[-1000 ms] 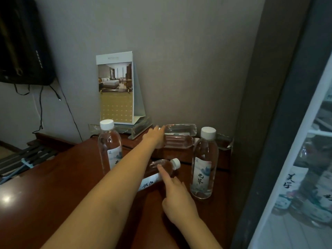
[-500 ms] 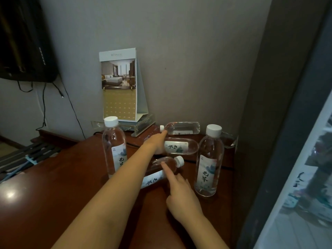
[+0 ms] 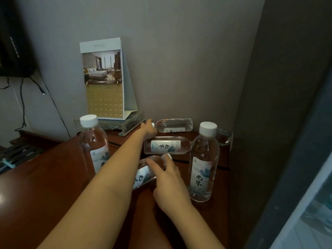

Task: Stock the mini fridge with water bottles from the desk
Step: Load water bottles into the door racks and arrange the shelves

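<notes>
Several clear water bottles with white caps are on the brown desk (image 3: 45, 186). One stands at the left (image 3: 93, 141), another at the right (image 3: 203, 168). Three lie on their sides: the far bottle (image 3: 173, 125) by the wall, the middle bottle (image 3: 167, 145), and the near bottle (image 3: 143, 174). My left hand (image 3: 149, 130) reaches across and closes around the far bottle's cap end; my forearm hides the middle bottle's cap. My right hand (image 3: 168, 178) rests on the near bottle, thumb and forefinger spread over its neck. The mini fridge (image 3: 309, 227) shows as a sliver at the lower right.
A tent card with a room photo (image 3: 104, 79) stands on a stone base against the wall behind the bottles. A dark panel (image 3: 269, 123) walls off the desk's right side. A wall-mounted screen (image 3: 14, 42) with dangling cables is at the upper left.
My left hand moved from the middle bottle's neck up to the far bottle's cap. My right hand slid forward onto the near bottle and spread its fingers. The view swung left, away from the fridge.
</notes>
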A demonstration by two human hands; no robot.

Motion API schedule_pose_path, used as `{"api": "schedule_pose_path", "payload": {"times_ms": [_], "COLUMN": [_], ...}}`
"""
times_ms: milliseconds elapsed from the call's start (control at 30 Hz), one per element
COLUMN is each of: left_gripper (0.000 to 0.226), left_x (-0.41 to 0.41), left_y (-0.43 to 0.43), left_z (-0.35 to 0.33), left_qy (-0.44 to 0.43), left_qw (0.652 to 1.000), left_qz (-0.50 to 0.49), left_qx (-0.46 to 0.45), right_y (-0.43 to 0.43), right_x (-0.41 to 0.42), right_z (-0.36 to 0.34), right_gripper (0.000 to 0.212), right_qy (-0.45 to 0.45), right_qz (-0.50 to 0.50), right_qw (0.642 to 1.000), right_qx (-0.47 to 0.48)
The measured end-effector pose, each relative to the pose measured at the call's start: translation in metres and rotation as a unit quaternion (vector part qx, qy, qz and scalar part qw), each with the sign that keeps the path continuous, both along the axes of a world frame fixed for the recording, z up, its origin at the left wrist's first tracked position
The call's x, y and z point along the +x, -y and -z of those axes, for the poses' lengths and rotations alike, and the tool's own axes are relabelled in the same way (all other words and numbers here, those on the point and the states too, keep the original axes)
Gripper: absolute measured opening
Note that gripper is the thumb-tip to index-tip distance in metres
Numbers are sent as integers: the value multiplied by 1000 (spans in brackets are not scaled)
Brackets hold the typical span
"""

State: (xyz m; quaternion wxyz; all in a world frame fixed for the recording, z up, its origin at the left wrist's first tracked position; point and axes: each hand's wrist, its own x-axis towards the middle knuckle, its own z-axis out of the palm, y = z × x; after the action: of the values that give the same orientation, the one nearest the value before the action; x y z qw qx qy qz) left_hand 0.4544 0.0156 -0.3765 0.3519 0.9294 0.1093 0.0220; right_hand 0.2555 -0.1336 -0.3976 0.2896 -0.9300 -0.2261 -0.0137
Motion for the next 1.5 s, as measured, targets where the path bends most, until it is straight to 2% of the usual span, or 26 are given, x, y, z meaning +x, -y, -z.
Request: {"api": "schedule_pose_path", "payload": {"times_ms": [100, 167, 233, 300, 433, 600, 700, 800, 933, 1033, 1167, 1267, 1333, 1400, 1500], "left_gripper": [71, 57, 52, 58, 47, 47, 44, 44, 50, 53, 30, 29, 29, 30, 36], "left_x": [16, 25, 32, 30, 18, -9, -31, -57, -99, -132, -184, -222, -244, -264, -285], "left_y": [0, 0, -1, 3, 12, 27, 41, 43, 30, 26, 33, 37, 40, 42, 42], "left_z": [-2, -3, -3, -6, -11, -35, -72, -112, -162, -192, -207, -204, -202, -201, -194], "left_qy": [-16, -15, -17, -17, -9, 92, 184, 239, 316, 335, 323, 310, 299, 287, 265], "left_qw": [996, 989, 989, 989, 982, 978, 968, 955, 940, 928, 929, 934, 937, 942, 950], "left_qz": [42, 62, 59, 50, 85, 80, 46, 12, -99, -157, -176, -175, -172, -168, -149], "left_qx": [80, 136, 136, 139, 171, 167, 167, 173, 79, 52, 32, 42, 46, 56, 69], "right_y": [-4, -6, -7, -7, -8, -8, -7, -5, 2, 5, -4, -12, -13, -10, 0], "right_x": [9, 11, 11, 12, 10, 8, 4, 3, 0, -11, -39, -71, -92, -111, -133], "right_z": [2, 5, 6, 7, 6, 5, 2, -4, -16, -30, -58, -77, -81, -81, -81], "right_gripper": [82, 81, 81, 81, 79, 78, 77, 75, 71, 67, 96, 108, 100, 83, 62], "right_qy": [15, 26, 34, 37, 31, 20, 12, -1, -56, -115, -90, -92, -92, -79, -72], "right_qz": [-21, -23, -24, -26, -28, -27, -26, -30, -50, -10, 31, -3, -9, -6, -18], "right_qw": [1000, 999, 999, 999, 999, 999, 999, 999, 997, 988, 960, 942, 935, 932, 944], "right_qx": [-1, -1, -3, -2, 14, 19, 25, 12, -7, 105, 263, 324, 343, 354, 321]}}
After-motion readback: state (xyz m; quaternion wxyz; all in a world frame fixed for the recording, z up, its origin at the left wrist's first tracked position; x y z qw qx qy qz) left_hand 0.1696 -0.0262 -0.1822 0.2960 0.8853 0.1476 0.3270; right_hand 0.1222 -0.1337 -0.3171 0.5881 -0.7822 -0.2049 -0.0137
